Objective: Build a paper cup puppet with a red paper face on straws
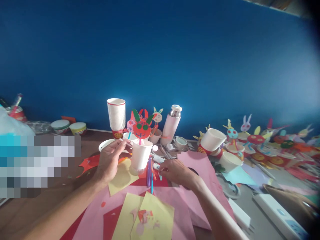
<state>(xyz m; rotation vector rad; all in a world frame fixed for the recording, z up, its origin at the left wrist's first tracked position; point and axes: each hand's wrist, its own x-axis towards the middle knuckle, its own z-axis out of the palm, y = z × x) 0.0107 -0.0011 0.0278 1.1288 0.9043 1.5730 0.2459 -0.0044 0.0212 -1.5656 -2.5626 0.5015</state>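
Observation:
A white paper cup (141,156) stands in front of me, with a red paper face (141,128) with green ears and eyes on a pink stick rising from it. My left hand (111,158) is at the cup's left side, fingers stretched toward its rim; whether they touch it is unclear. To the right of the cup, my right hand (175,170) has its fingers curled together low over the table, by a small white object (156,165). What they pinch, if anything, is hidden. Between the hands lie purple, orange and blue strips (149,173).
Pink paper (200,186) and yellow sheets (155,216) with scraps cover the front. Behind stand a stack of paper cups (116,115) and a thermos (171,125). Several cups with paper animals (257,140) crowd the right, near a power strip (280,213). Tubs (60,126) sit left.

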